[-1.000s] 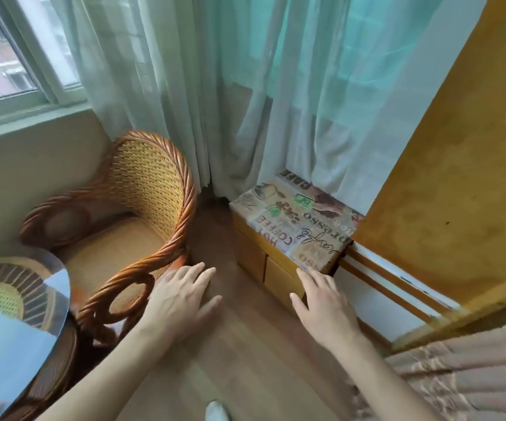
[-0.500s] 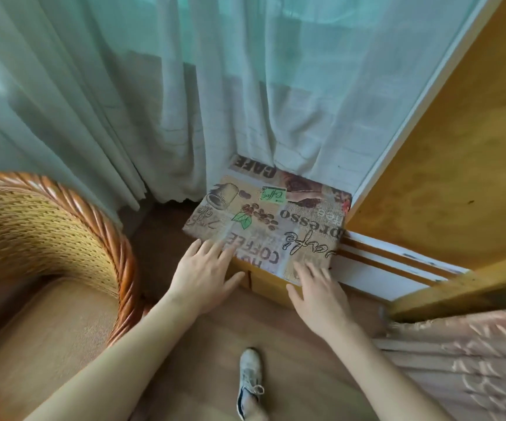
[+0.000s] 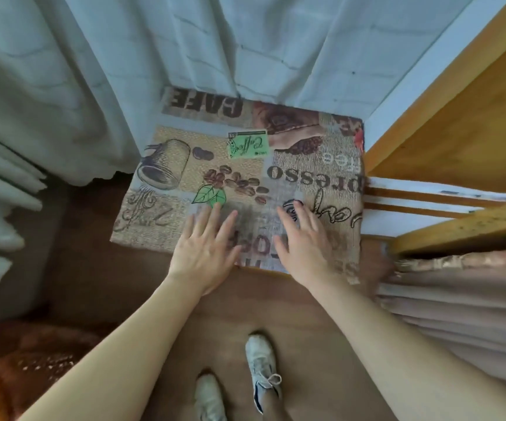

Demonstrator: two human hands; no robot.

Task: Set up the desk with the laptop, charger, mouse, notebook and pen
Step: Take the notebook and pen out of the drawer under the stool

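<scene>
Both hands have moved forward from the near edge of the coffee-print cloth (image 3: pixel 291 153) and now lie over its near half, while the view has tipped to look almost straight down. The left hand (image 3: pixel 206 253) is flat with fingers spread, palm down, near the green leaf print. The right hand (image 3: pixel 303 241) is likewise flat and spread, just beside it, fingertips by the cursive lettering. Neither hand holds anything. Whether the palms press on the cloth or float just above it cannot be told. The cloth covers a low box-like stand against the white curtain (image 3: pixel 124 71), beside a yellow wooden panel (image 3: pixel 458 123). Two white shoes (image 3: pixel 261 372) stand on the wooden floor (image 3: pixel 142 284) below. No laptop, charger, mouse, notebook or pen shows in the view.
</scene>
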